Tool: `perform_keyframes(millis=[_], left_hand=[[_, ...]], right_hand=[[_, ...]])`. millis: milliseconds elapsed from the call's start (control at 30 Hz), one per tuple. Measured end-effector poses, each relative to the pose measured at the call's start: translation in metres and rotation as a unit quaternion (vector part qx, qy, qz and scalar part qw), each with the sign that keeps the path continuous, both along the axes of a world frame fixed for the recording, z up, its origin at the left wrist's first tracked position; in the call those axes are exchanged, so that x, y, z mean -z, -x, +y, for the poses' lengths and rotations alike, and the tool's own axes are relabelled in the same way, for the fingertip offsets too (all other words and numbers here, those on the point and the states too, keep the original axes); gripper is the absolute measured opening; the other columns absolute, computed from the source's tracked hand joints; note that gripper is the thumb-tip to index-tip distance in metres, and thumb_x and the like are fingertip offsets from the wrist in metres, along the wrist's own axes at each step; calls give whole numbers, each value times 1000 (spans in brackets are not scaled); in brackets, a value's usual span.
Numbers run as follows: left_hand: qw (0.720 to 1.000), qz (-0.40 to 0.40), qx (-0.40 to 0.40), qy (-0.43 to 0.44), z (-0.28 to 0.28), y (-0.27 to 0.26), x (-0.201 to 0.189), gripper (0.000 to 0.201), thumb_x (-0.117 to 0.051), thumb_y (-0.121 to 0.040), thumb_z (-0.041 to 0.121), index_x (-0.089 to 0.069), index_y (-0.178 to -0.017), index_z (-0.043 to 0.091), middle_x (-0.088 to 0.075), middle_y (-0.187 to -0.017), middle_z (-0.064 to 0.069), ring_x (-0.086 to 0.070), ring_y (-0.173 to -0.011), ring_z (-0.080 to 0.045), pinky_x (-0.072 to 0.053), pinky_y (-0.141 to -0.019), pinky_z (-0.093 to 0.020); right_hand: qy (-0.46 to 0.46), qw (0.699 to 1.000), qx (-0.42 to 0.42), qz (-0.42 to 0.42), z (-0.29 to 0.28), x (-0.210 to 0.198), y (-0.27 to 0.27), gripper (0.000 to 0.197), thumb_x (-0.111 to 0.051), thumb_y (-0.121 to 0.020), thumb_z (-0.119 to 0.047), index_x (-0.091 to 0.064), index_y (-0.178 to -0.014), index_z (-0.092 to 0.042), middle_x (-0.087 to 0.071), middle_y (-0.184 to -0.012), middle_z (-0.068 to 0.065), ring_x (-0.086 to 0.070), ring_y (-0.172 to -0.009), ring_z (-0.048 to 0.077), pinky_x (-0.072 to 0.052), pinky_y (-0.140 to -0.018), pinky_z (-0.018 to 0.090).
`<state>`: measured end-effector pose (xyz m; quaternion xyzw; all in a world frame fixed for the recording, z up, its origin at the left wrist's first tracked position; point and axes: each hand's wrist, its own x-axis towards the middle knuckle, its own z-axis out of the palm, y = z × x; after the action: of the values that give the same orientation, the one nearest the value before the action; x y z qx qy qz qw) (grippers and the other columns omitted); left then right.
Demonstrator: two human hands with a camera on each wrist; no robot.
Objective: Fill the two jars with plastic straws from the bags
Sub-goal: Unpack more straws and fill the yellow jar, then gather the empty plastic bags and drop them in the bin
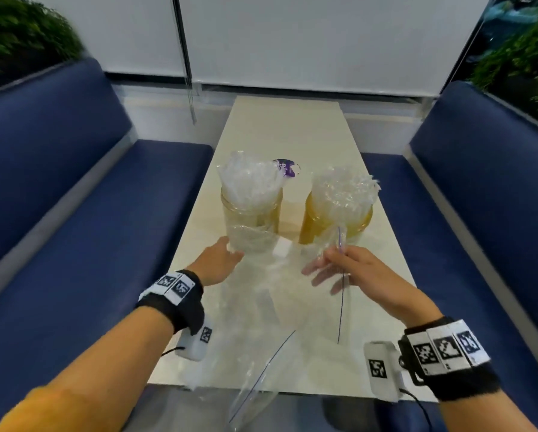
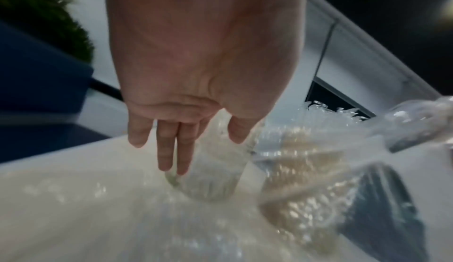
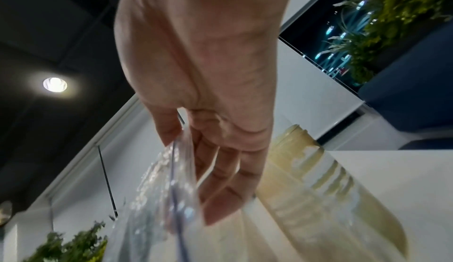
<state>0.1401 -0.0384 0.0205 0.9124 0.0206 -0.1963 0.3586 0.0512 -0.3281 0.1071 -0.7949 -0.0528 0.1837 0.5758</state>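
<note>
Two amber jars stand mid-table, the left jar and the right jar, each stuffed with clear wrapped straws that stick out of the top. My left hand reaches to the foot of the left jar, with fingers straight and holding nothing. My right hand hovers in front of the right jar and pinches the blue zip edge of a clear plastic bag between thumb and fingers. The bag hangs limp toward the table.
Crumpled clear bag film covers the near table and droops over its front edge. A small white piece lies between the jars, and a purple and white round item behind them. Blue benches flank both sides.
</note>
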Motion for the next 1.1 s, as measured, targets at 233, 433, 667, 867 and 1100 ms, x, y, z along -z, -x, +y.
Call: perform_keyframes(millis=[233,433,667,867,1100], left_hand=[[980,-127,-71,138,7,5,-44,38,-45,-106,27,-40,-141,16,-55,-105,-2,-70,-77,-24,-54,-60,-36],[980,-180,-55,66,55,12,-66,28,-46,-105,24,-54,-131,14,-57,-100,-15,-56,-40,-4,-46,-37,-19],[1000,-17,-4,-20,79,39,2,76,-46,-96,61,-32,-156,17,-46,-151,-5,-45,-139,-27,-38,-109,-36],[991,7,57,-123,84,67,34,95,-47,-92,67,-6,-161,16,-30,-162,-11,-33,-147,-28,-31,-119,-40],[999,33,-34,3,76,75,37,108,-87,-75,31,-19,-157,10,-60,-128,-9,-57,-121,-27,-46,-95,-25]], right_hand=[[-75,983,169,17,18,-20,30,36,-48,-105,-32,-61,-90,-2,-72,-88,17,-66,-60,26,-58,-52,35],[-8,978,166,127,28,-11,46,42,-60,-99,-37,-67,-97,5,-72,-71,19,-71,-58,29,-55,-52,30],[169,959,141,177,42,49,60,54,-64,-86,-61,-75,-93,-8,-73,-102,14,-69,-81,20,-63,-68,39],[169,939,247,167,63,116,70,86,-91,-67,-41,-33,-128,-25,-45,-120,7,-59,-83,12,-61,-52,34],[121,955,222,156,56,126,49,66,-88,-57,11,-66,-115,-11,-73,-92,13,-67,-77,22,-62,-77,41]])
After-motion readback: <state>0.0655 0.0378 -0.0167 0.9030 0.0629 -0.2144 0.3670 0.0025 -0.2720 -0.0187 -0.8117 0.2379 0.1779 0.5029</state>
